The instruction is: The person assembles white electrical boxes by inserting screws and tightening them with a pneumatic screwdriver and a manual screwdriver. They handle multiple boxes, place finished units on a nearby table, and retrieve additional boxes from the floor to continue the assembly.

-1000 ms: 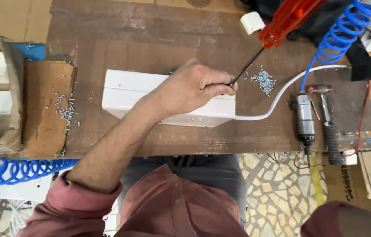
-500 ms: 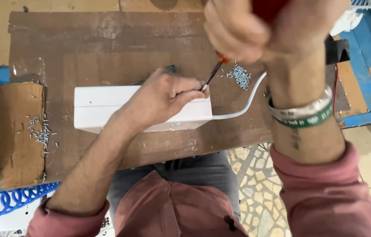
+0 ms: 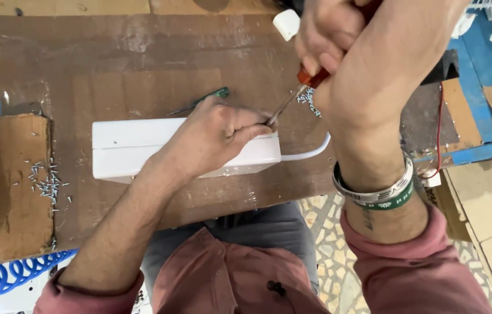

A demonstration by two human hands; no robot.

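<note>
A person in a faded red shirt bent over a worn brown workbench, driving a screwdriver into the right end of a long white plastic box. The box lay flat near the middle of the bench, its length running parallel to the near edge, with a white cable curling out of its right end.

The left hand lay clenched over the right part of the box, pinning it down, fingertips pinched around the screwdriver's tip where it met the casing. The right hand, raised close to the camera, was wrapped tightly around the red handle, two bands on its wrist.

The box looked light, hollow and rigid, with smooth sides likely to slide on the bench under a turning tool; pressing down on its top face beside the screw, as the left hand did, seemed the surest hold. The thin shell could probably crack or strip if the screw were overdriven.

A small heap of loose screws lay just beyond the box's right end. More screws were scattered on a cardboard piece at the left edge. A blue coiled hose showed at the near left corner, and a red wire trailed down the right side.
</note>
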